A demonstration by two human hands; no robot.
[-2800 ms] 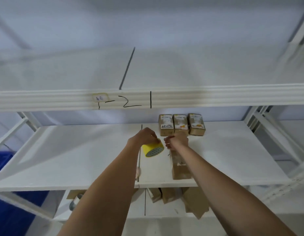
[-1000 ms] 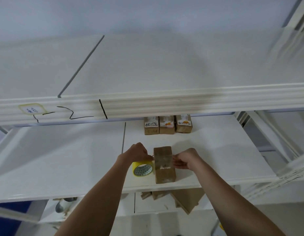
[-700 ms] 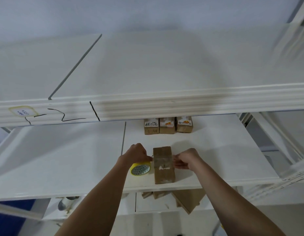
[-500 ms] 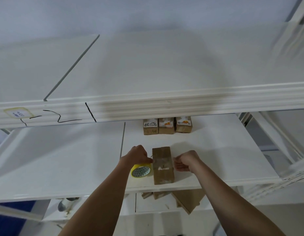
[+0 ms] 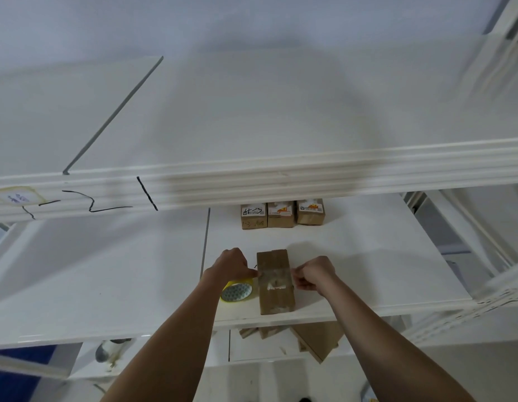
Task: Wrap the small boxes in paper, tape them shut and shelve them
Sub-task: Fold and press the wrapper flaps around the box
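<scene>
A brown paper-wrapped box (image 5: 276,297) lies lengthwise near the front edge of the white middle shelf (image 5: 368,256). A strip of clear tape (image 5: 273,272) runs across its top. My left hand (image 5: 231,264) grips the yellow tape roll (image 5: 237,291) just left of the box, its fingers at the tape's left end. My right hand (image 5: 314,272) pinches the tape's other end at the box's right side. Three wrapped, labelled boxes (image 5: 282,214) stand in a row at the back of the same shelf.
The upper shelf's front beam (image 5: 281,178), with black marker strokes and a sticker, hangs over the work area. Brown cardboard pieces (image 5: 315,340) and a grey roll (image 5: 105,349) lie on the lower shelf. White uprights (image 5: 484,256) stand at the right.
Since 2.8 s ago the box has been laid flat and tape drawn across it. Over the last second both hands stayed beside the box, the right hand drawing slightly away to the right.
</scene>
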